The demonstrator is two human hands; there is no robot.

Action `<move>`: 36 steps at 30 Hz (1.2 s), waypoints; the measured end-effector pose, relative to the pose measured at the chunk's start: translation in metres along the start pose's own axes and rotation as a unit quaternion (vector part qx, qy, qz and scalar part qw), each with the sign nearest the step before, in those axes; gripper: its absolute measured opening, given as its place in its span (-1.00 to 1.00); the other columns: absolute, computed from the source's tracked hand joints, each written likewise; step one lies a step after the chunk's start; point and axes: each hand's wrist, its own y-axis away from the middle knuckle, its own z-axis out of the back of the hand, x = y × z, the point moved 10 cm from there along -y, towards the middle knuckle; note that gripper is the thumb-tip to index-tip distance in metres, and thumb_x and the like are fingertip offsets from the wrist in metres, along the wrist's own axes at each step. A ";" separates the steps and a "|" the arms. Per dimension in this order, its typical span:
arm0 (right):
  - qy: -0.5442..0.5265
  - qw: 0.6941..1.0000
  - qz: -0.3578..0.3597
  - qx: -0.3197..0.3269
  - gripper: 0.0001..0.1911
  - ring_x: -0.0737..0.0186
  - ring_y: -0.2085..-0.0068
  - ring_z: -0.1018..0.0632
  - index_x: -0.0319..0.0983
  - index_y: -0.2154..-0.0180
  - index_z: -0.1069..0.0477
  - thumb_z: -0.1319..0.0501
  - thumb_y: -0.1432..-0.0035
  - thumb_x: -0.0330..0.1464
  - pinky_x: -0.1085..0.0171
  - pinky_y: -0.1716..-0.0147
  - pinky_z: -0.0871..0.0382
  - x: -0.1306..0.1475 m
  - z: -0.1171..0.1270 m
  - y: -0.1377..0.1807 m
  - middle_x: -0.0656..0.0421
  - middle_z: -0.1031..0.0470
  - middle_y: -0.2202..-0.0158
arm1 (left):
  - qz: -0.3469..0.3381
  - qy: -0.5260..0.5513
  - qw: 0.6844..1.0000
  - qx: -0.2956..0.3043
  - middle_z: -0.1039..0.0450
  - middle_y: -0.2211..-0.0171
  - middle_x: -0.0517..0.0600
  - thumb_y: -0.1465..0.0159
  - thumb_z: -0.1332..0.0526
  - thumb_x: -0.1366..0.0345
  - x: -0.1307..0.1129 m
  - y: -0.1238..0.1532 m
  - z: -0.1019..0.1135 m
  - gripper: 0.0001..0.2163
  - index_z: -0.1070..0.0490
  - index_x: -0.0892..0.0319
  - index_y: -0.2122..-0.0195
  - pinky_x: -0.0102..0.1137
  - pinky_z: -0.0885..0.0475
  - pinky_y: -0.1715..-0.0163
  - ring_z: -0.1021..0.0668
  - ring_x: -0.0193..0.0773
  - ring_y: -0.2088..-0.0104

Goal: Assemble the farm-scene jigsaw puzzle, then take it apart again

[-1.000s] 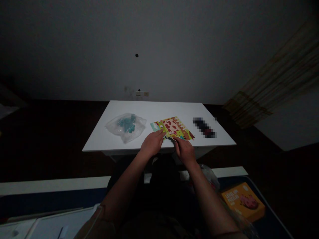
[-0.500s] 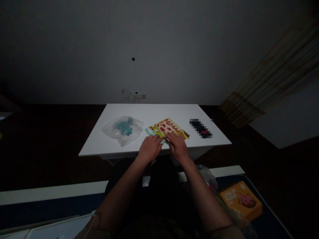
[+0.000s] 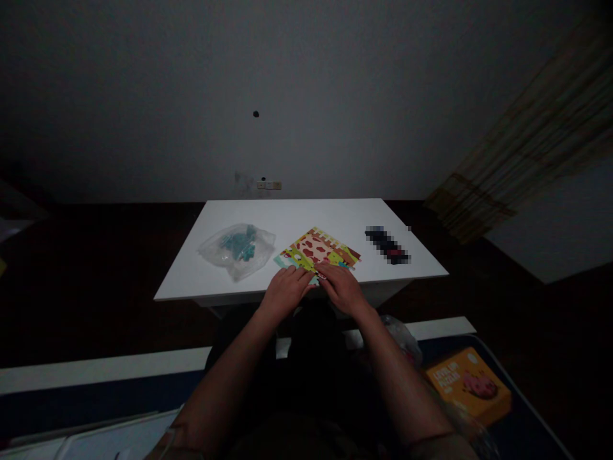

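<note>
A colourful jigsaw puzzle (image 3: 313, 248) with a brown-spotted pink patch and a stepped edge lies on the white table (image 3: 287, 214), close to its front edge. My left hand (image 3: 286, 292) grips the puzzle's near left corner, fingers bent over it. Beside it, my right hand (image 3: 342, 287) has its fingers closed on the near right part. A small red-and-white bit shows between the two hands. The fingers cover the puzzle's near corner, and the thumbs are partly hidden.
A clear plastic bag (image 3: 237, 249) with teal pieces inside lies on the table's left. A dark pixelated object (image 3: 387, 245) is at the right. An orange puzzle box (image 3: 469, 386) and another plastic bag (image 3: 402, 335) rest on the blue seat beside my right arm.
The puzzle has slid slightly left and turned a little under my hands. My right fingers have shifted down toward the near edge, uncovering more of the puzzle. The bag stays put.
</note>
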 end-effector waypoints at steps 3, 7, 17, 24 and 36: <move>0.000 0.999 -0.025 -0.024 -0.55 -0.05 -0.25 -0.65 -0.08 -0.33 -0.51 -0.08 -0.54 -0.37 -0.11 -0.22 -0.57 -0.003 0.001 0.001 0.04 -0.64 -0.24 | 0.010 0.028 1.000 0.000 -0.67 -0.06 0.12 -0.60 -0.11 0.12 0.006 0.001 0.003 -0.67 -0.56 0.05 -0.21 -0.17 -0.50 -0.13 -0.64 0.02 -0.09; 0.009 0.999 -0.025 -0.023 -0.53 -0.09 -0.26 -0.63 -0.10 -0.36 -0.46 -0.13 -0.52 -0.35 -0.15 -0.20 -0.57 0.002 -0.001 -0.001 0.02 -0.61 -0.28 | 0.062 0.074 0.994 -0.058 -0.65 -0.18 0.14 -0.63 0.00 0.18 0.029 0.004 0.016 -0.62 -0.53 0.13 -0.27 -0.20 -0.50 -0.26 -0.65 -0.07 -0.19; 0.042 0.998 0.040 0.015 -0.54 -0.11 -0.31 -0.60 0.02 -0.28 -0.56 -0.26 -0.43 -0.42 -0.24 -0.25 -0.52 0.014 -0.005 0.007 0.07 -0.58 -0.32 | 0.066 0.033 0.997 -0.029 -0.47 -0.40 0.11 -0.57 -0.10 0.21 0.039 -0.003 0.018 -0.59 -0.44 -0.08 -0.40 -0.04 -0.35 -0.43 -0.48 0.00 -0.43; -0.006 0.997 -0.017 -0.069 -0.58 -0.06 -0.06 -0.73 -0.03 -0.10 -0.67 -0.15 -0.41 -0.45 -0.15 -0.13 -0.62 -0.007 0.004 0.010 0.07 -0.74 -0.04 | 0.068 0.003 0.998 -0.014 -0.44 -0.42 0.06 -0.52 -0.24 0.09 0.030 0.022 0.013 -0.57 -0.43 -0.20 -0.39 0.03 -0.44 -0.31 -0.47 0.11 -0.41; -0.004 0.999 0.022 -0.024 -0.57 -0.08 -0.16 -0.67 -0.06 -0.25 -0.56 -0.10 -0.50 -0.40 -0.16 -0.18 -0.56 0.012 0.002 0.008 0.04 -0.68 -0.17 | 0.080 0.015 0.997 -0.009 -0.64 -0.21 0.03 -0.57 -0.16 0.10 0.042 0.016 0.015 -0.64 -0.50 -0.15 -0.34 -0.17 -0.50 -0.13 -0.64 0.00 -0.16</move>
